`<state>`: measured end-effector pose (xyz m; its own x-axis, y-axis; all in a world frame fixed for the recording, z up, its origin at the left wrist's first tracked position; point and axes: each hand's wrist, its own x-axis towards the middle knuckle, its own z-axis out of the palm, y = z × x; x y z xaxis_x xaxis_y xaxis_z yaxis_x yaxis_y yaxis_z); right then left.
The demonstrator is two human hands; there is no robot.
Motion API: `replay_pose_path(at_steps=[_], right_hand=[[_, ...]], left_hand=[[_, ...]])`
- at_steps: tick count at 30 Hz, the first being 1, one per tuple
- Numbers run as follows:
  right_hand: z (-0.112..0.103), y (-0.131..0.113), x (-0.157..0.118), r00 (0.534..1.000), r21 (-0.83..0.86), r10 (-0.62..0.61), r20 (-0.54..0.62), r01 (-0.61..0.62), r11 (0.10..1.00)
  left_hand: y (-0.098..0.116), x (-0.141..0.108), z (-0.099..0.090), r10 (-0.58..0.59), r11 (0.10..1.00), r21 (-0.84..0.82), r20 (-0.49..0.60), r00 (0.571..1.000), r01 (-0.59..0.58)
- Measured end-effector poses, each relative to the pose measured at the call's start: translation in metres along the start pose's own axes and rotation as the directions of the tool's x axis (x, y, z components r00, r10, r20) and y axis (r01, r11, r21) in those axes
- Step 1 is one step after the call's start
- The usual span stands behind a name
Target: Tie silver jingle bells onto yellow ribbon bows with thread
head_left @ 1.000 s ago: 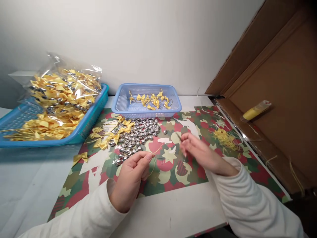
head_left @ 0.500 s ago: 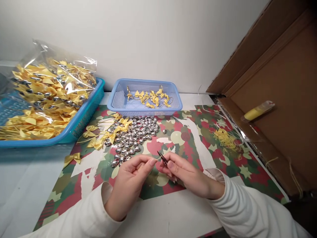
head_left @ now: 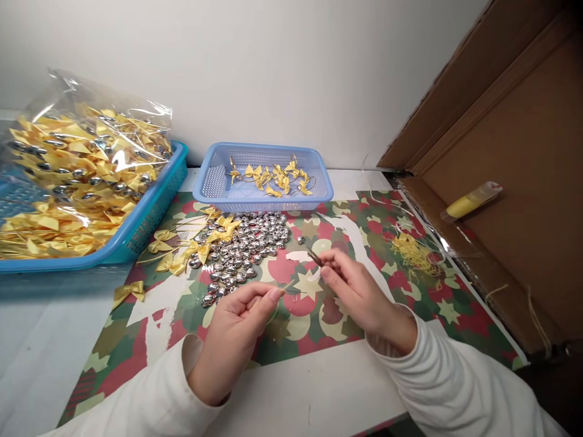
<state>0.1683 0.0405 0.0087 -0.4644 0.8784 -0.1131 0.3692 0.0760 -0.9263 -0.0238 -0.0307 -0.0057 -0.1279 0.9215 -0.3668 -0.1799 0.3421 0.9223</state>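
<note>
My left hand (head_left: pixel 243 325) is closed, thumb against forefinger, pinching a thin yellowish cord (head_left: pixel 288 286) whose ends stick out past the fingertips. To its right and slightly farther off, my right hand (head_left: pixel 357 291) grips a slim dark pointed tool (head_left: pixel 314 257), its tip aimed away to the left; whether it is tweezers or snips I cannot tell. Just beyond my left hand lies a heap of silver jingle bells (head_left: pixel 243 243). Yellow ribbon bows (head_left: pixel 198 250) on thin stems lie against the heap's left side.
Behind the bells stands a blue basket (head_left: pixel 262 199) with several yellow bows on looped cords. At left, a larger blue basket (head_left: pixel 150 209) holds bows and a clear bag (head_left: pixel 95 145) of bows with bells. Yellow cord scraps (head_left: pixel 414 254) lie right, near a cardboard wall (head_left: pixel 501 121).
My right hand has moved away from my left, forward and to the right, with the dark tool still in it. My left hand stays nearly in place, and the pinched cord now shows more clearly.
</note>
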Motion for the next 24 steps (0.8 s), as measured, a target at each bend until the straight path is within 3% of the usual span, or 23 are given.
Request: replay_pose_path(at_steps=[3,6,8,11,14,16,19,24], right_hand=[[-0.017,0.015,0.014,0.97,-0.506,-0.155,-0.189,0.039,0.862],[-0.025,0.03,0.025,0.929,-0.718,-0.275,-0.246,0.016,0.696],[-0.024,0.034,0.027,0.904,-0.769,-0.333,-0.268,0.007,0.639],[-0.019,0.026,0.024,0.886,-0.711,-0.388,-0.256,0.1,0.696],[-0.009,0.009,0.015,0.863,-0.462,-0.482,-0.149,0.37,0.806],[-0.002,-0.002,0.009,0.831,-0.296,-0.549,-0.094,0.503,0.812],[0.006,-0.01,0.003,0.787,-0.214,-0.613,-0.067,0.589,0.78],[0.011,-0.009,0.001,0.746,-0.278,-0.662,-0.071,0.622,0.732]], left_hand=[[0.0,0.0,-0.001,-0.044,0.997,-0.057,0.032,0.999,0.046],[0.001,0.0,-0.001,-0.058,0.992,-0.112,0.063,0.996,0.065],[0.001,0.0,-0.002,-0.069,0.988,-0.135,0.078,0.995,0.079],[0.003,0.0,-0.001,-0.085,0.984,-0.15,0.111,0.99,0.101],[0.004,-0.001,0.001,-0.109,0.982,-0.137,0.154,0.982,0.131],[0.006,-0.003,0.002,-0.121,0.982,-0.121,0.181,0.976,0.144],[0.007,-0.005,0.003,-0.105,0.988,-0.091,0.209,0.972,0.126],[0.006,-0.004,0.003,-0.083,0.996,-0.016,0.223,0.971,0.089]])
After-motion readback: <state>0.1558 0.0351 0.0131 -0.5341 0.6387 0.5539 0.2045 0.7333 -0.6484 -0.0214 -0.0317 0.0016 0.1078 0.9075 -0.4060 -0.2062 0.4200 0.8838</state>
